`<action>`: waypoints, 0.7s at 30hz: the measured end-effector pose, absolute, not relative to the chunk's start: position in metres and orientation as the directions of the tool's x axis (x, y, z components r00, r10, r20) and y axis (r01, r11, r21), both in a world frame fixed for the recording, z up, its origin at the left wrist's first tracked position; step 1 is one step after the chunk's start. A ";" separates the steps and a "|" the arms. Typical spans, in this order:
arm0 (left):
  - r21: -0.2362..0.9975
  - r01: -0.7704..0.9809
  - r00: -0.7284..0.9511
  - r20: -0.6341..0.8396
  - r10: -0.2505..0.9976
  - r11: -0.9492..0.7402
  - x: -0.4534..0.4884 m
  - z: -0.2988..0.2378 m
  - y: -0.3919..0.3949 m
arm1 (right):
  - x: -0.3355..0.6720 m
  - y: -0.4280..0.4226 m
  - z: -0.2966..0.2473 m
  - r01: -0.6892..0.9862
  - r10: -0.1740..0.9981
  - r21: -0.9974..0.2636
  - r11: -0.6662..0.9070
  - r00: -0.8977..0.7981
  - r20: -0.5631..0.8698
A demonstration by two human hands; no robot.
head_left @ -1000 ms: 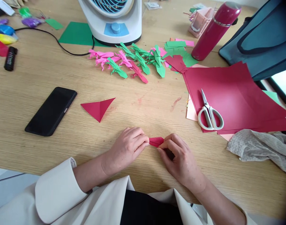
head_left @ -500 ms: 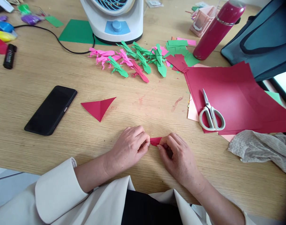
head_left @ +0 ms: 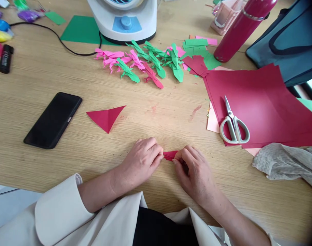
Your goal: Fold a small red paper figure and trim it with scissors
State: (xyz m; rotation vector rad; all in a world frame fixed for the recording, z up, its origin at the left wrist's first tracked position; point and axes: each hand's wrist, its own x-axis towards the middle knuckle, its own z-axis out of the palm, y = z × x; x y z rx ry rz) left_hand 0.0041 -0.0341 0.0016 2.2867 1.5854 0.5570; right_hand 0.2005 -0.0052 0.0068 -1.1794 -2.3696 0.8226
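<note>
A small folded strip of red paper [head_left: 169, 155] is stretched between my two hands, just above the table near its front edge. My left hand [head_left: 143, 155] pinches its left end between thumb and fingertips. On the other end, my right hand [head_left: 194, 169] is closed in a pinch too. Both ends of the paper are hidden by my fingers; several layers show in the middle. Beyond my left hand lies a creased red paper triangle [head_left: 108, 118]. Farther back is a cluster of folded paper figures in green [head_left: 156, 65], pink [head_left: 110, 56] and red [head_left: 153, 76].
At left lie a black phone [head_left: 53, 120] and a black marker [head_left: 5, 58]. A white fan [head_left: 127, 25] stands at the back. White-handled scissors [head_left: 234, 128] rest on red paper sheets [head_left: 250, 92] at right, near a red flask [head_left: 239, 34], a blue bag [head_left: 281, 44] and a grey cloth [head_left: 284, 162].
The camera view has shifted slightly, moving the background things a little. My hands hold the same pinch on the folded red paper, with almost no visible movement.
</note>
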 end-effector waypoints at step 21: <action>0.556 0.784 0.280 0.080 0.957 -0.276 0.006 0.003 -0.031 | 0.201 -0.004 0.006 0.592 0.804 -0.640 0.490 -0.590 0.069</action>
